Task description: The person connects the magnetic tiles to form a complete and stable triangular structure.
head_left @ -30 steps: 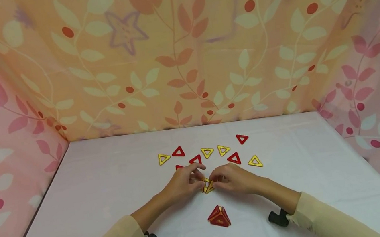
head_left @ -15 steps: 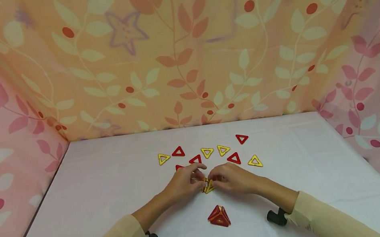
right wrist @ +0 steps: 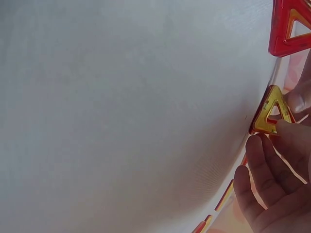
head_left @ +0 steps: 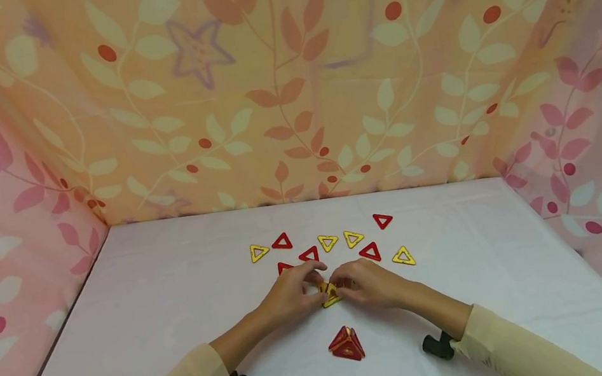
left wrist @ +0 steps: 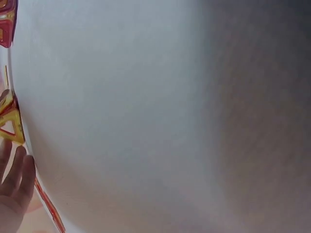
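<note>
Between my two hands, near the middle of the white table, stands a small cluster of yellow triangular magnetic tiles with tilted sides. My left hand pinches its left side with thumb and fingers. On the right side, my right hand grips the tiles, its thumb over the yellow face in the right wrist view. Red edges show behind that face. The left wrist view catches the yellow tile at its left border, with fingertips just below. My fingers hide the cluster's far side.
A red pyramid of triangular tiles stands nearer me on the white table. Beyond my hands lie several loose flat triangles, among them a red one and a yellow one. Patterned curtains enclose the back and sides.
Between my hands the yellow tiles have shifted: a broad yellow face now shows toward me where angled pieces with a gap showed before. The hands have barely moved; loose tiles lie as before.
</note>
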`<state>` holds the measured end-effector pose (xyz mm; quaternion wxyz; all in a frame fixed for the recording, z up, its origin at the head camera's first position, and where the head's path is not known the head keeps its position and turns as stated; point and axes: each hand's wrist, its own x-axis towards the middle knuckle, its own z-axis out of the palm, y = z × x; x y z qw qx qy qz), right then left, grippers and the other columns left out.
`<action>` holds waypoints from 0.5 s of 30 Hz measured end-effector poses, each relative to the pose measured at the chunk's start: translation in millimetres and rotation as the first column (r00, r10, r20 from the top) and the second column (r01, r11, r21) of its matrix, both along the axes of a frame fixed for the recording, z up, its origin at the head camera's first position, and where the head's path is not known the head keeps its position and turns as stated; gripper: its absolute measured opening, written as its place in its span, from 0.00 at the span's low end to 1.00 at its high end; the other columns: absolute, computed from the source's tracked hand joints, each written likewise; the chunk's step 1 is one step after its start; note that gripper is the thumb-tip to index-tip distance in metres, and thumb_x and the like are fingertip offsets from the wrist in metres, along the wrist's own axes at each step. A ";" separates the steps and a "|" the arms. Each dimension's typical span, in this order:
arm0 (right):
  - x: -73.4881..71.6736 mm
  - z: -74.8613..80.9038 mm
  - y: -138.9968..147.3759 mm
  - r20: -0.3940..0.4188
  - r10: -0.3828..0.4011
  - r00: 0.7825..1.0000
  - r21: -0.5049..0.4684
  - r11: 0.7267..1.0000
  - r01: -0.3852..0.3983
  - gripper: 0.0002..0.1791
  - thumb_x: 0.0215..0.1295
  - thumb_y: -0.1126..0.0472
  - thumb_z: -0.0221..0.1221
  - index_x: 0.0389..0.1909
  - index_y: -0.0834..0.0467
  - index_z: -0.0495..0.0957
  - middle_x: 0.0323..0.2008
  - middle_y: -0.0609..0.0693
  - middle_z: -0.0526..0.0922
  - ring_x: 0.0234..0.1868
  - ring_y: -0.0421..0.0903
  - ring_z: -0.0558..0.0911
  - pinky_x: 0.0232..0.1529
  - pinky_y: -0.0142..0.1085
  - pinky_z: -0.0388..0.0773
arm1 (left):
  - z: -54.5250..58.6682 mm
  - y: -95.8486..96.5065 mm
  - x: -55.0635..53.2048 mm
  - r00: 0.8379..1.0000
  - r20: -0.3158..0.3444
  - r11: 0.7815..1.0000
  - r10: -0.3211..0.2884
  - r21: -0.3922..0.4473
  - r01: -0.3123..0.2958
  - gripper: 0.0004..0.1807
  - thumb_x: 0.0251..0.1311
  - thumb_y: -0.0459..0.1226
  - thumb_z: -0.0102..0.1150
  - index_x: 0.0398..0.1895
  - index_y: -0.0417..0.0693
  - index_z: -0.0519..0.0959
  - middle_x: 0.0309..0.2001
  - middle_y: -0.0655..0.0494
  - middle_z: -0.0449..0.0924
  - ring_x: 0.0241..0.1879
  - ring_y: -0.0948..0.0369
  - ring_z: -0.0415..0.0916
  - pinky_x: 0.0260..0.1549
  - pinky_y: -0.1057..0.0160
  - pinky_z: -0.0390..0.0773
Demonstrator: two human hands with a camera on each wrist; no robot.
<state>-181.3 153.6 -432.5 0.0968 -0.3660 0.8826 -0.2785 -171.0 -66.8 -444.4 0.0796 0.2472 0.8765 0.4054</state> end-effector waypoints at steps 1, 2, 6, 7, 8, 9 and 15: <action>0.2 0.3 0.0 0.003 0.003 1.000 -0.005 1.000 -0.003 0.11 0.67 0.62 0.64 0.49 0.57 0.84 0.39 0.40 0.84 0.36 0.36 0.77 0.41 0.30 0.78 | 0.6 0.7 0.7 1.000 -0.002 1.000 0.007 -0.010 -0.007 0.27 0.56 0.38 0.73 0.59 0.47 0.76 0.41 0.60 0.83 0.44 0.62 0.79 0.46 0.61 0.80; 0.4 0.5 0.0 0.005 0.004 1.000 -0.008 1.000 -0.004 0.11 0.66 0.62 0.64 0.49 0.57 0.84 0.39 0.41 0.84 0.37 0.36 0.77 0.42 0.30 0.78 | 0.9 1.5 1.4 1.000 -0.002 1.000 0.015 -0.019 -0.015 0.28 0.54 0.38 0.74 0.59 0.48 0.76 0.41 0.60 0.82 0.44 0.61 0.78 0.46 0.62 0.80; 1.5 -0.1 -0.7 0.011 0.013 1.000 -0.012 1.000 -0.013 0.11 0.66 0.63 0.64 0.49 0.57 0.84 0.39 0.41 0.84 0.37 0.36 0.77 0.43 0.30 0.79 | 2.1 4.3 3.8 0.999 -0.006 0.999 0.034 -0.037 -0.035 0.30 0.51 0.38 0.76 0.59 0.47 0.76 0.40 0.60 0.81 0.39 0.61 0.79 0.41 0.65 0.79; 1.7 -0.2 -0.9 0.012 0.016 1.000 -0.013 1.000 -0.016 0.11 0.66 0.63 0.64 0.49 0.58 0.84 0.39 0.41 0.85 0.37 0.35 0.77 0.43 0.30 0.79 | 2.0 4.5 4.0 0.999 -0.006 0.999 0.034 -0.034 -0.034 0.31 0.51 0.38 0.77 0.59 0.47 0.76 0.40 0.59 0.81 0.38 0.61 0.79 0.40 0.66 0.79; 2.1 -0.3 -0.9 0.013 0.018 1.000 -0.012 1.000 -0.018 0.11 0.66 0.63 0.64 0.49 0.58 0.84 0.39 0.41 0.85 0.37 0.35 0.77 0.43 0.31 0.79 | 1.6 4.6 4.1 0.999 -0.004 0.999 0.034 -0.030 -0.034 0.31 0.51 0.37 0.76 0.59 0.46 0.76 0.40 0.59 0.81 0.37 0.61 0.79 0.39 0.67 0.79; 2.4 -0.2 -0.7 0.015 0.021 1.000 -0.013 1.000 -0.021 0.11 0.67 0.63 0.64 0.49 0.58 0.84 0.39 0.41 0.85 0.37 0.35 0.77 0.43 0.31 0.79 | 1.3 4.6 4.3 0.999 -0.004 0.999 0.032 -0.026 -0.032 0.31 0.51 0.37 0.76 0.59 0.46 0.75 0.39 0.59 0.81 0.36 0.62 0.79 0.39 0.68 0.80; 0.4 5.1 7.2 0.030 0.011 0.999 -0.012 1.000 -0.011 0.12 0.67 0.61 0.63 0.49 0.57 0.84 0.41 0.42 0.85 0.39 0.35 0.79 0.45 0.32 0.79 | 0.0 2.7 3.8 1.000 -0.015 1.000 0.010 -0.011 -0.010 0.27 0.56 0.33 0.71 0.59 0.45 0.75 0.38 0.61 0.82 0.39 0.64 0.80 0.43 0.65 0.81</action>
